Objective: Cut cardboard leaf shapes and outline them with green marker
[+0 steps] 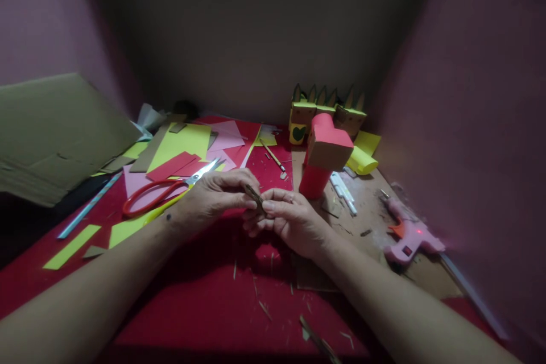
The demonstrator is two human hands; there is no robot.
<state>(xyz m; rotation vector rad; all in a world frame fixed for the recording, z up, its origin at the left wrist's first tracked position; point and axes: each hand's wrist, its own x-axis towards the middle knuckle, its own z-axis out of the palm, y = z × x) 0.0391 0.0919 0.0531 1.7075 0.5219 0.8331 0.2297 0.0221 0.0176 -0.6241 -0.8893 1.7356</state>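
Observation:
Between my two hands is a small brown piece of cardboard (255,199), pinched at both ends over the red tablecloth. My left hand (215,196) grips its upper left end between thumb and fingers. On its lower right end, my right hand (292,217) has thumb and fingertips closed. Scissors with red and yellow handles (156,193) lie just left of my left hand, blades pointing up and right. Beyond my right hand stands a red tube (314,181) with a red-topped cardboard box (330,145) on it.
A pink glue gun (413,239) with a lit red light rests on a cardboard sheet (367,222) at right. Coloured papers (183,145), a pencil (273,154) and a striped straw (89,205) lie at left and centre. Green-spiked box shapes (326,105) stand behind.

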